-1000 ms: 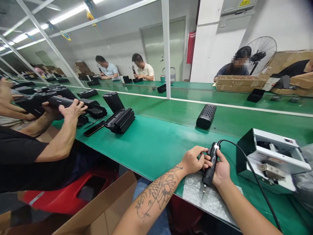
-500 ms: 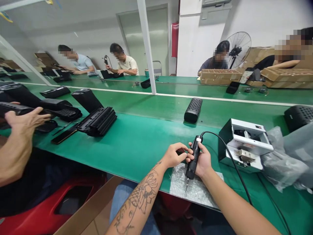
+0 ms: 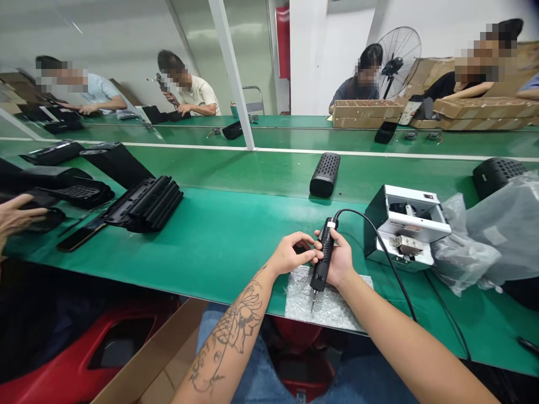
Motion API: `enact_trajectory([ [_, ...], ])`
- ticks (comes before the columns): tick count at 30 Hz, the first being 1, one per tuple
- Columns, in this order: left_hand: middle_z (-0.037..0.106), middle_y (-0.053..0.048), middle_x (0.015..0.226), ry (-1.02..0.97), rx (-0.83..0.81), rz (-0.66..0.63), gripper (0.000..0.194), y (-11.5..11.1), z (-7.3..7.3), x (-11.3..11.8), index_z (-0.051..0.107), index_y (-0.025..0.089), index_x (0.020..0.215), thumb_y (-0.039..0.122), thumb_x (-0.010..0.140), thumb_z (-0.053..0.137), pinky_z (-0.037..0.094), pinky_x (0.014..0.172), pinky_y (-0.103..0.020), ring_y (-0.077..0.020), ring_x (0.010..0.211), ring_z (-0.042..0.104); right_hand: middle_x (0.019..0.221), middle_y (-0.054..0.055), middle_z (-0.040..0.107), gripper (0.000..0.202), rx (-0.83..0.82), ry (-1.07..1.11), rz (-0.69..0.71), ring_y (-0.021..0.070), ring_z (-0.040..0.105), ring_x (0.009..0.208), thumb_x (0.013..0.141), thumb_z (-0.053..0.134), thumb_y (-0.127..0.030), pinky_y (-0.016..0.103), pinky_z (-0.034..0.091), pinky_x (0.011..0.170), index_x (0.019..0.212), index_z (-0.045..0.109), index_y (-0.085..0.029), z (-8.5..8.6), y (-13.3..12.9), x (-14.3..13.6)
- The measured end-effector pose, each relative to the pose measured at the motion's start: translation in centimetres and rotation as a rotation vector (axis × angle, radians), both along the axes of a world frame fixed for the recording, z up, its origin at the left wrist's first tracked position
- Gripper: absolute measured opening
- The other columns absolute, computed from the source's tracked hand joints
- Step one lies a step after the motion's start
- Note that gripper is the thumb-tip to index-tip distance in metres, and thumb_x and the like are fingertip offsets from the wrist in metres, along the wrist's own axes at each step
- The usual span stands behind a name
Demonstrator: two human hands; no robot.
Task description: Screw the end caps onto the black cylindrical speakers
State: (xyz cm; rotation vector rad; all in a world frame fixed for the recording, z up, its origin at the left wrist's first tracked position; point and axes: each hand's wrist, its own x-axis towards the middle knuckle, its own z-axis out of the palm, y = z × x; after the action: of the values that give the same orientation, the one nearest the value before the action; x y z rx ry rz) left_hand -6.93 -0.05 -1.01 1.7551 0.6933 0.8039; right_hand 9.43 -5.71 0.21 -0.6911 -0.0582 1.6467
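My right hand is wrapped round a black electric screwdriver, whose bit points down over a bubble-wrap sheet at the table's front edge. A black cable runs from its top to the right. Beside the screwdriver's left side, my left hand has curled fingers, with the fingertips at the tool and my right fingers. Whether it holds something small is hidden. A white and black screw-feeder machine stands to the right of my hands. Beyond them lies a black perforated speaker-like case.
Black housings and a phone lie at left, near another person's hand. Plastic bags lie right of the machine. Across the green table, several people work near cardboard boxes behind a white post.
The view has shifted, so most things sit further left and higher in it. At far left, the other person's hand no longer shows on the dark housing it held. My grip looks the same.
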Motion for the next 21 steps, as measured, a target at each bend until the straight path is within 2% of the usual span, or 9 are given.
enact_trajectory([
  [9, 0.079, -0.009, 0.099, -0.014, -0.005, -0.016, 0.030, 0.07, -0.14, 0.03, 0.073, 0.014, 0.109, 0.029, 0.084, 0.082, 0.057, 0.084, -0.031, -0.0191, 0.086, 0.075, 0.063, -0.001, 0.059, 0.029, 0.008, -0.003, -0.005, 0.0142, 0.050, 0.044, 0.099, 0.056, -0.045, 0.028, 0.051, 0.041, 0.104, 0.066, -0.018, 0.21, -0.17, -0.07],
  [21, 0.078, -0.008, 0.099, -0.005, -0.009, -0.009, 0.029, 0.20, -0.22, -0.11, 0.073, 0.015, 0.109, 0.026, 0.083, 0.081, 0.055, 0.087, -0.032, -0.0195, 0.089, 0.073, 0.063, 0.000, 0.059, 0.033, 0.005, -0.014, -0.003, 0.0140, 0.050, 0.044, 0.101, 0.052, -0.045, 0.029, 0.054, 0.044, 0.105, 0.067, -0.016, 0.04, 0.02, -0.07],
])
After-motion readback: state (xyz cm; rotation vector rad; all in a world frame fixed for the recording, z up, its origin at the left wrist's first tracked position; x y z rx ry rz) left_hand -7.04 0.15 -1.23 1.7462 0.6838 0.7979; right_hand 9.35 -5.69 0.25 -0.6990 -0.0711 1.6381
